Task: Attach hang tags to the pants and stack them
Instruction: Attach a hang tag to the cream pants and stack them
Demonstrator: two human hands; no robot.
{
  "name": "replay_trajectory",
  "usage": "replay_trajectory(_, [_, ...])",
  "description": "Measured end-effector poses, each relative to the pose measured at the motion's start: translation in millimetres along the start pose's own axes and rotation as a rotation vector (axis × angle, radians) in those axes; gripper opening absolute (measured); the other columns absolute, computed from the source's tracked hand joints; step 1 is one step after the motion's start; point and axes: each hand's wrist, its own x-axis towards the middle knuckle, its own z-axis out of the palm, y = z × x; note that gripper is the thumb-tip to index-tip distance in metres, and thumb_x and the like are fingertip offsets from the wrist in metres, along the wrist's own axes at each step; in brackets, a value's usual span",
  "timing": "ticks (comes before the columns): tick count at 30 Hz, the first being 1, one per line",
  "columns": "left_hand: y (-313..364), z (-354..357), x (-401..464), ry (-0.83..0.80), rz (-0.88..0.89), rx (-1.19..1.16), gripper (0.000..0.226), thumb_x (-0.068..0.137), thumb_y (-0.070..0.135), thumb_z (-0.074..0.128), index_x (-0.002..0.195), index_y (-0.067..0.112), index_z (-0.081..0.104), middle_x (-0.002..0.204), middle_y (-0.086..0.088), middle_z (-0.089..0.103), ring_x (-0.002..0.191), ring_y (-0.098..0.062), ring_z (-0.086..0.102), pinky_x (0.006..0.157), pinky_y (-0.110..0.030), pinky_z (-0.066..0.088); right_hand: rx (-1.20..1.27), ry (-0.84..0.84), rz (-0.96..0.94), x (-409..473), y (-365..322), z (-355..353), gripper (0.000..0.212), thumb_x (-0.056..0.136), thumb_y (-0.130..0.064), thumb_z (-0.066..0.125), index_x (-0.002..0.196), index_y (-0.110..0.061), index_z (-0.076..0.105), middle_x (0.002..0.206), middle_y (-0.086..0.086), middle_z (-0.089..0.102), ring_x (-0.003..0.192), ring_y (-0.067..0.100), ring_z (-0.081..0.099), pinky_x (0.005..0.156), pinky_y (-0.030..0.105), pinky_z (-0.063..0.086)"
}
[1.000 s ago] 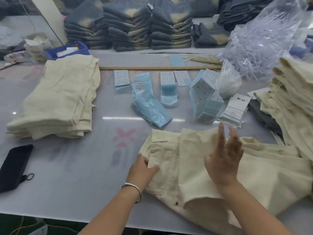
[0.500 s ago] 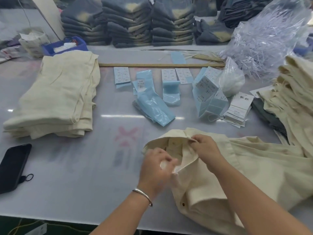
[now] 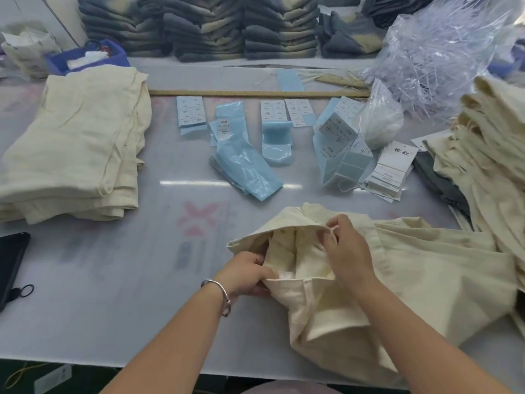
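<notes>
**Opening the waistband for the tag**

Cream pants [image 3: 412,280] lying on the counter [image 3: 113,294], waist spread toward the centre. Left hand [image 3: 244,277] gripping the near waistband edge, right hand [image 3: 345,245] pinching the far edge. Best to hold the opening taut, find the inner label, then reach for the hang tags [image 3: 390,172] beyond.

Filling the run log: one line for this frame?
left hand: grips waistband | right hand: pinches waistband | cream pants: waist held open | hang tags: untouched
</notes>
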Motion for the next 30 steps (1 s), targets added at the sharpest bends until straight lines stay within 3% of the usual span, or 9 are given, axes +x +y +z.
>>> replay_trajectory(3, [-7.1, -4.0, -3.8, -0.064, 0.069, -0.215, 0.023, 0.089, -0.003, 0.06, 0.111, -0.004, 0.067, 0.1, -0.013, 0.07, 0.089, -0.024, 0.064, 0.082, -0.036, 0.056, -0.35, 0.091, -0.748, -18.0, -1.7, 6.6, 0.042, 0.082, -0.009, 0.044, 0.119, -0.012, 0.064, 0.118, 0.013, 0.062, 0.106, 0.03, 0.055, 0.088, 0.04, 0.045])
replay_trajectory(6, [-7.4, 2.6, -5.0, -0.071, 0.125, -0.426, 0.021, 0.094, -0.003, 0.052, 0.109, 0.001, 0.066, 0.096, -0.013, 0.068, 0.083, -0.024, 0.064, 0.074, -0.036, 0.054, -0.283, -0.086, -1.071, -23.0, -14.0, 4.4, 0.018, 0.079, -0.006, 0.053, 0.074, -0.015, 0.067, 0.087, 0.002, 0.068, 0.083, 0.023, 0.064, 0.094, 0.035, 0.042])
replay_trajectory(9, [1.2, 3.5, -1.2, -0.042, 0.143, -0.656, 0.02, 0.094, -0.004, 0.048, 0.096, 0.006, 0.066, 0.086, -0.011, 0.07, 0.071, -0.021, 0.068, 0.061, -0.032, 0.057, -0.361, -0.148, -0.892, -11.2, -19.6, -11.3, 0.025, 0.08, -0.023, 0.046, 0.057, -0.015, 0.053, 0.058, -0.001, 0.054, 0.054, 0.025, 0.053, 0.076, 0.036, 0.039])
replay_trajectory(12, [13.9, 0.8, 1.8, -0.063, 0.131, -0.809, 0.015, 0.086, -0.001, 0.05, 0.092, 0.004, 0.062, 0.079, -0.012, 0.071, 0.067, -0.022, 0.071, 0.058, -0.034, 0.059, -0.568, -0.411, -0.656, -4.5, -28.7, -11.9, 0.033, 0.09, -0.039, 0.037, 0.064, -0.02, 0.042, 0.067, 0.003, 0.061, 0.064, 0.03, 0.048, 0.065, 0.033, 0.031])
replay_trajectory(15, [17.6, -0.6, 1.0, -0.127, 0.105, -1.018, 0.029, 0.091, 0.002, 0.042, 0.116, -0.002, 0.056, 0.109, -0.021, 0.067, 0.097, -0.032, 0.069, 0.08, -0.047, 0.057, -0.52, -0.459, -0.579, 0.5, -38.6, -4.5, 0.006, 0.086, -0.033, 0.05, 0.083, -0.027, 0.05, 0.076, 0.0, 0.063, 0.076, 0.029, 0.058, 0.059, 0.032, 0.031])
replay_trajectory(17, [13.8, -4.7, -0.9, -0.226, 0.067, -1.106, 0.047, 0.09, 0.013, 0.044, 0.134, -0.004, 0.047, 0.134, -0.02, 0.052, 0.125, -0.037, 0.053, 0.099, -0.052, 0.044, -0.446, -0.449, -0.514, 4.2, -41.6, -2.8, 0.038, 0.082, -0.04, 0.058, 0.117, -0.03, 0.048, 0.069, -0.007, 0.055, 0.079, 0.027, 0.062, 0.059, 0.032, 0.037])
replay_trajectory(19, [13.0, -7.9, -5.6, -0.317, 0.079, -1.076, 0.047, 0.085, 0.011, 0.049, 0.13, -0.004, 0.053, 0.134, -0.023, 0.054, 0.125, -0.039, 0.053, 0.102, -0.051, 0.043, -0.46, -0.439, -0.461, 7.3, -45.5, -3.1, 0.056, 0.076, -0.048, 0.063, 0.127, -0.036, 0.045, 0.064, -0.011, 0.046, 0.078, 0.023, 0.062, 0.058, 0.03, 0.037])
replay_trajectory(26, [9.1, -11.2, -12.1, -0.304, 0.16, -0.935, 0.055, 0.062, -0.02, 0.032, 0.101, -0.006, 0.068, 0.106, -0.026, 0.064, 0.096, -0.038, 0.067, 0.081, -0.045, 0.057, -0.679, -0.371, -0.536, -3.4, -59.1, 8.6, 0.064, 0.055, -0.082, 0.031, 0.079, -0.03, 0.058, 0.057, -0.006, 0.042, 0.067, 0.024, 0.057, 0.051, 0.029, 0.023])
replay_trajectory(30, [5.9, -7.1, -11.4, -0.26, 0.062, -1.036, 0.056, 0.06, -0.017, 0.029, 0.11, -0.018, 0.054, 0.109, -0.033, 0.063, 0.094, -0.045, 0.067, 0.073, -0.049, 0.059, -0.781, -0.446, -0.457, 4.0, -61.0, 0.1, 0.05, 0.067, -0.075, 0.05, 0.08, -0.03, 0.068, 0.063, -0.006, 0.049, 0.066, 0.021, 0.049, 0.052, 0.027, 0.026])
